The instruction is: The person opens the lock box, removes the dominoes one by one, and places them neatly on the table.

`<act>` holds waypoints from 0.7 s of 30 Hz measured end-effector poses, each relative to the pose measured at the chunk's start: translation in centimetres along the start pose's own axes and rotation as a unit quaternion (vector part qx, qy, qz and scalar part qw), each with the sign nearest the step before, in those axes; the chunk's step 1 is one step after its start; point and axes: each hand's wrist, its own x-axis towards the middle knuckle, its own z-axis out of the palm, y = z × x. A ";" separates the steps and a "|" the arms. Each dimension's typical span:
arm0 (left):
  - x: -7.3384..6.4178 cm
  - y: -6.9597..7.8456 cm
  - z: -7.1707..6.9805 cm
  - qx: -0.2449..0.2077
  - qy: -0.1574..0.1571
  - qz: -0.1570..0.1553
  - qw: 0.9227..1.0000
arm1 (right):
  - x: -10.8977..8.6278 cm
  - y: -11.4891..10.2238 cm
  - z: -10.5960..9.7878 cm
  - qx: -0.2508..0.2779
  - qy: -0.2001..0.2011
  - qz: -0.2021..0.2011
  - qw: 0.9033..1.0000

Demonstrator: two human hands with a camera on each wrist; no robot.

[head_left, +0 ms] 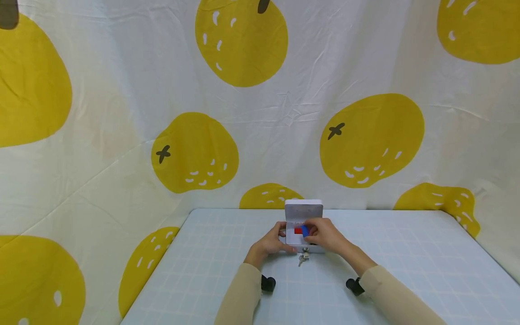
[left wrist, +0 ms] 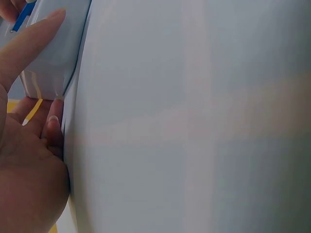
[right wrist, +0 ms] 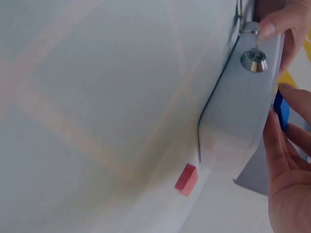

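A small white metal cash box (head_left: 290, 240) stands on the table with its lid (head_left: 304, 211) raised. Inside it lies a red block (head_left: 298, 230). My left hand (head_left: 271, 239) grips the box at its left side, thumb along the front and fingers against the side wall. Over the box, my right hand (head_left: 325, 234) pinches a blue block (head_left: 305, 231) between thumb and fingers; the block also shows in the right wrist view (right wrist: 281, 110). In the front lock (right wrist: 254, 61) sits a key, with keys (head_left: 302, 258) hanging below it.
Another red block (right wrist: 186, 179) lies on the table beside the box's right end; it cannot be made out in the head view. A pale checked cloth covers the table (head_left: 227, 234). Behind it hangs a curtain (head_left: 280, 149) printed with yellow fruit.
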 end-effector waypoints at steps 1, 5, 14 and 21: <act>0.0 0.0 0.0 0.000 0.000 -0.002 1.000 | -0.1 0.0 -0.1 0.000 0.001 0.002 1.000; 0.0 0.0 0.0 0.000 0.001 -0.004 1.000 | -0.4 0.1 -0.6 0.001 0.000 0.014 1.000; 0.0 0.1 0.1 -0.004 0.002 -0.005 1.000 | -1.0 0.6 -1.4 -0.010 -0.001 0.020 1.000; -0.1 0.1 0.1 -0.004 0.005 -0.014 1.000 | -1.5 1.3 -1.9 -0.013 0.001 0.022 1.000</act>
